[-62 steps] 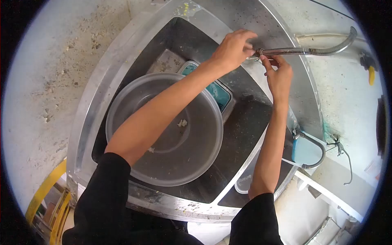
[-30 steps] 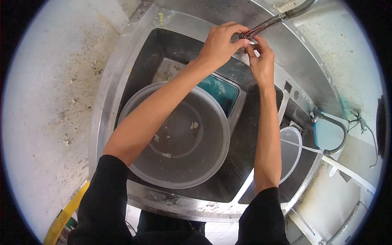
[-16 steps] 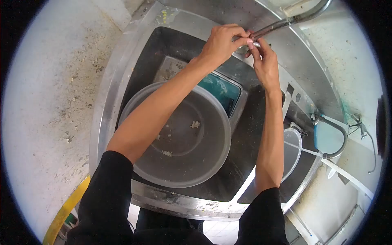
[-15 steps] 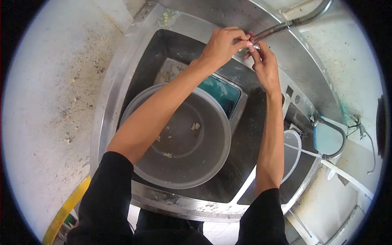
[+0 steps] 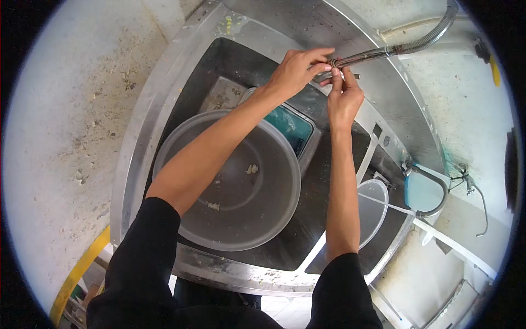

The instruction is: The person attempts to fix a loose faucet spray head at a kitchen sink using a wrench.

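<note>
At the back of a metal sink, my left hand (image 5: 298, 70) pinches the end of a metal spray pipe (image 5: 364, 56), its index finger stretched out. My right hand (image 5: 344, 101) meets it from the front right, its thumb and fingers closed on a small metal part at the same pipe end. The fingers partly hide that part. Below my left forearm sits a large grey round basin (image 5: 241, 241) with a few pale scraps in it. A teal tray (image 5: 287, 129) lies behind the basin in the sink.
The pipe continues into a ribbed hose (image 5: 433, 35) at the upper right. A smaller sink section at the right holds a white-rimmed round container (image 5: 372, 214). Beyond it are a light blue container (image 5: 424, 192) and a curved dark hose. A stained wall (image 5: 82, 109) stands at the left.
Both hands have shifted slightly down with the pipe end. My left index finger has stretched out, and my right hand has moved left, underneath the pipe. The whole view has shifted a little.
</note>
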Tool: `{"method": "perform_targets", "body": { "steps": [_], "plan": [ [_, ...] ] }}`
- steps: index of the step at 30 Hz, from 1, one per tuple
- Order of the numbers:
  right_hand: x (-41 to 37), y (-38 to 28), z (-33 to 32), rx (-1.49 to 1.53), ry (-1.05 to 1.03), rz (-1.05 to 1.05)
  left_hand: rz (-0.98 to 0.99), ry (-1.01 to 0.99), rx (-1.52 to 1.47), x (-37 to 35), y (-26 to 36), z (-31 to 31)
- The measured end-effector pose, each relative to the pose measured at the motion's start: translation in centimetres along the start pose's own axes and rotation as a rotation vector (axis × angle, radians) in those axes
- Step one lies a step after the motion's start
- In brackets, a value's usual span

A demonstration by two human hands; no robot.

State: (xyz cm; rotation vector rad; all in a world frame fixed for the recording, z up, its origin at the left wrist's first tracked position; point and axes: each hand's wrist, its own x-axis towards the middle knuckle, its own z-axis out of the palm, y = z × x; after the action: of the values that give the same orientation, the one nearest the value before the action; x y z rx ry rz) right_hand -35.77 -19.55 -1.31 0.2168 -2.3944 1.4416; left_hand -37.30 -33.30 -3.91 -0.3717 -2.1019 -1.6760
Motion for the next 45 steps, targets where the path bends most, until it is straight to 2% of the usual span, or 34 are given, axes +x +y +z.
{"method": "perform_targets", "body": {
  "steps": [1, 3, 6, 8, 10, 11, 13, 15, 16, 17, 18, 19, 21, 23, 24, 26, 29, 30, 32, 34, 35, 38, 40, 41, 43, 45],
  "plan": [
    [0.0, -0.4, 0.1, -0.002, -0.005, 0.005, 0.021, -0.019, -0.001, 0.0, -0.1, -0.1],
    [0.2, -1.4, 0.0, -0.212, 0.012, -0.055, 0.034, -0.042, -0.006, -0.2, -0.2, -0.1],
    [0.9, -2.8, -0.5, -0.206, -0.026, 0.045, 0.058, -0.060, 0.046, 0.6, 0.7, -0.3],
    [1.4, -1.8, -1.4, -0.166, -0.051, 0.085, 0.176, 0.121, -0.134, 1.6, 3.7, -0.2],
    [2.4, 0.8, -2.5, -0.105, -0.161, -0.234, 0.345, 0.220, -0.142, 3.8, 7.0, 0.8],
    [2.6, 1.2, -2.5, -0.100, -0.158, -0.229, 0.400, 0.250, -0.143, 4.8, 8.6, 1.2],
    [2.7, 1.3, -2.3, -0.064, -0.206, -0.227, 0.316, 0.063, -0.325, 6.2, 11.0, 1.2],
    [1.7, 0.2, -1.3, 0.040, -0.181, -0.224, 0.263, -0.010, -0.341, 7.8, 10.8, 1.8],
    [1.1, -0.8, -0.5, -0.093, -0.117, -0.124, 0.209, -0.076, -0.369, 8.2, 10.9, 1.9],
    [0.6, -0.5, 0.4, -0.164, -0.020, -0.138, 0.208, -0.080, -0.374, 8.1, 11.1, 2.2],
    [0.2, -0.1, 1.2, -0.236, 0.079, -0.144, 0.119, -0.075, -0.346, 8.0, 11.7, 2.3],
    [0.1, 0.3, 2.2, -0.240, 0.085, -0.149, 0.030, -0.069, -0.317, 8.1, 12.1, 2.6],
    [0.0, 0.5, 3.5, -0.147, 0.238, -0.044, 0.061, -0.070, -0.316, 9.2, 12.0, 3.3],
    [0.1, 0.5, 1.9, -0.141, 0.200, -0.037, 0.095, -0.068, -0.311, 10.4, 11.3, 4.3],
    [0.4, 1.0, 0.4, -0.031, 0.035, -0.037, 0.113, -0.066, -0.308, 11.0, 10.8, 4.8],
    [0.7, 0.8, -1.3, 0.160, -0.155, 0.034, 0.119, -0.060, -0.308, 11.3, 10.3, 4.9],
    [1.6, -0.6, -2.3, -0.015, -0.228, -0.006, 0.052, -0.216, -0.389, 11.8, 10.3, 4.1],
    [1.7, -0.3, -2.0, -0.055, -0.189, -0.073, 0.078, -0.236, -0.415, 11.9, 10.2, 4.1],
    [1.2, 0.0, -1.1, -0.122, -0.110, -0.042, 0.125, -0.270, -0.420, 12.1, 10.1, 3.8],
    [0.6, -0.9, -0.2, -0.210, 0.033, -0.045, 0.105, -0.274, -0.418, 12.1, 10.2, 3.6],
    [0.9, -1.0, -0.4, -0.210, 0.035, -0.046, 0.087, -0.275, -0.412, 12.1, 10.4, 3.5],
    [1.5, -1.0, -1.3, -0.174, -0.022, 0.012, 0.109, -0.272, -0.433, 12.1, 10.4, 3.8],
    [2.0, -0.7, -2.2, -0.017, -0.185, -0.125, 0.120, -0.264, -0.452, 12.1, 10.5, 3.7],
    [2.1, -0.4, -2.5, -0.018, -0.195, -0.124, 0.123, -0.254, -0.476, 12.0, 10.5, 3.7],
    [2.4, 0.4, -2.8, 0.114, -0.301, -0.011, 0.128, -0.247, -0.472, 12.1, 10.2, 3.8],
    [2.2, 0.2, -2.6, 0.087, -0.270, -0.017, 0.141, -0.246, -0.468, 12.2, 10.1, 3.9]
  ]
}}
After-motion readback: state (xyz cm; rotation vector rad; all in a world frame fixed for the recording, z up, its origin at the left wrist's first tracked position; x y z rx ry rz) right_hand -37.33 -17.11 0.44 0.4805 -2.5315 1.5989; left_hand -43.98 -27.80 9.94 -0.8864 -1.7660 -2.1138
